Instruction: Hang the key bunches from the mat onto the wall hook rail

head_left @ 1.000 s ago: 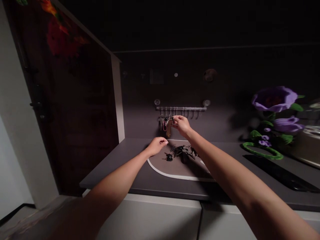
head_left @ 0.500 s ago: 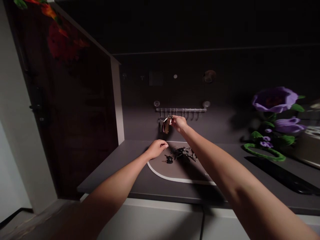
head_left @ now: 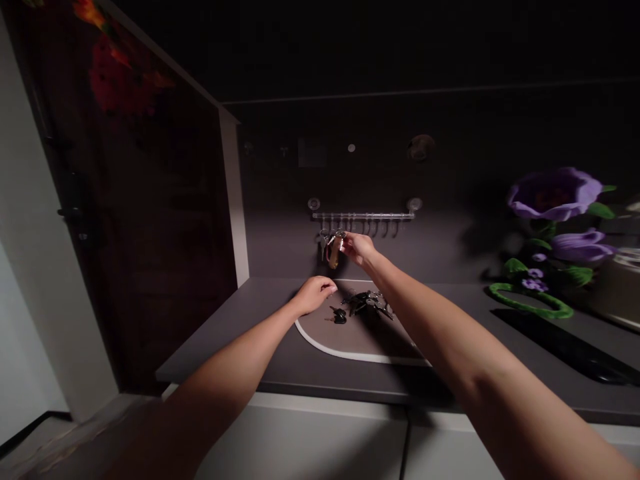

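My right hand [head_left: 361, 248] is raised at the clear hook rail [head_left: 364, 216] on the wall, its fingers pinching the ring of a bunch of keys [head_left: 334, 255] with a brown tag. Beside that bunch, a silver key [head_left: 323, 244] hangs from the rail at the left; other hooks to the right show nothing on them. My left hand [head_left: 316, 294] hovers over the left edge of the brown mat [head_left: 320, 333], fingers curled together and no object visible in them. Close to it lie a small set of black keys [head_left: 339, 315] and a larger pile of keys [head_left: 370, 303].
Purple crochet flowers [head_left: 555, 193] with a green ring base [head_left: 530, 308] stand at the right. A long black object [head_left: 570, 350] lies on the dark counter [head_left: 215, 340] there. At the left is a dark door [head_left: 165, 233]. My right arm casts a shadow across the mat.
The view has shifted slightly. My right hand stays at the rail with the bunch of keys, and my left hand remains over the mat's edge.
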